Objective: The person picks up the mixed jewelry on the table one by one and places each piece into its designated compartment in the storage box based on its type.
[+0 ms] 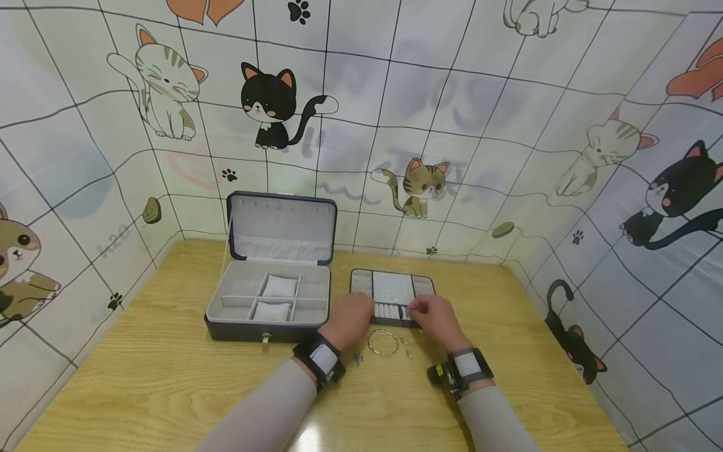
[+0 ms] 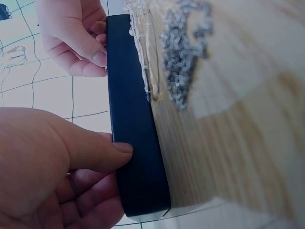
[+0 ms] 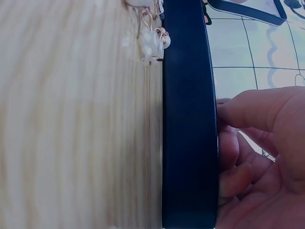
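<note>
A low dark-blue jewelry tray [image 1: 392,322] with pale compartments and ring slots stands on the table. At its front left corner my left hand [image 1: 350,318] grips the wall, thumb on the dark front side [image 2: 136,109] in the left wrist view. My right hand [image 1: 439,321] has thumb and fingertips together over the right end of the ring slots; the right wrist view shows its curled fingers [image 3: 236,181] along the tray's top edge. I cannot tell what sits between those fingertips. Before the tray lie a gold bangle [image 1: 384,355], a silver chain [image 2: 178,57] and dangling earrings [image 1: 408,351].
To the left stands an open dark-blue jewelry box [image 1: 237,331], its lid [image 1: 282,226] raised and a brass clasp at the front. White cushions [image 1: 279,286] fill two of its middle compartments. A cat-patterned cloth [image 1: 361,138] encloses the wooden table [image 1: 141,376] behind and at the sides.
</note>
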A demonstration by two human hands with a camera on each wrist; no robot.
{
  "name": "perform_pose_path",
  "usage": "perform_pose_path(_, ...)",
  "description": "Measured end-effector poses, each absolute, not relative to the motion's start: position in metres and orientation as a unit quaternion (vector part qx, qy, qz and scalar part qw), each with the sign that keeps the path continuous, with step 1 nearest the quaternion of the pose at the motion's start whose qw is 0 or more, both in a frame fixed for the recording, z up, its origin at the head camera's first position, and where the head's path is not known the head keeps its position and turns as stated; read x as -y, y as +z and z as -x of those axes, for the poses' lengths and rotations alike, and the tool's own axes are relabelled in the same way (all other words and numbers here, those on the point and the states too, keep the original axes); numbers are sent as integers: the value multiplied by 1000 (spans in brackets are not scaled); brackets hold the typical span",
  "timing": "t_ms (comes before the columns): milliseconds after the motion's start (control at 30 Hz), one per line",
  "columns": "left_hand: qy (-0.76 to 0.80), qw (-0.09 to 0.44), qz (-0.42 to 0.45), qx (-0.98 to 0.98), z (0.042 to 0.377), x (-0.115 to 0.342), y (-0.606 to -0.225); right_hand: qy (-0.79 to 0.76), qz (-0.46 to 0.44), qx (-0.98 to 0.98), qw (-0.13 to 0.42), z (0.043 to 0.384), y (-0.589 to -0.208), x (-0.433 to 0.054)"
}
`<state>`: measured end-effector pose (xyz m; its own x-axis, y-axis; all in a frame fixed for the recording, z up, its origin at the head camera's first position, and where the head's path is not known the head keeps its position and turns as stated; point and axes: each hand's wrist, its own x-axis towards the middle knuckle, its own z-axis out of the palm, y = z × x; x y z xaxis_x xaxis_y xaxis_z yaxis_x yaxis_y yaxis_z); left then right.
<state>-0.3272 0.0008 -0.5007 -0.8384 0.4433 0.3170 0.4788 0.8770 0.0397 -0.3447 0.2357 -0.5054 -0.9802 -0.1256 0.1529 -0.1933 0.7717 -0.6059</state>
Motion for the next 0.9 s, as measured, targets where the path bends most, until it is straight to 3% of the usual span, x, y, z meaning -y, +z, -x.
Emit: perform_pose_path(900, -65, 156, 246, 955, 326, 1, -502, 320, -65, 944, 37, 344, -503, -231)
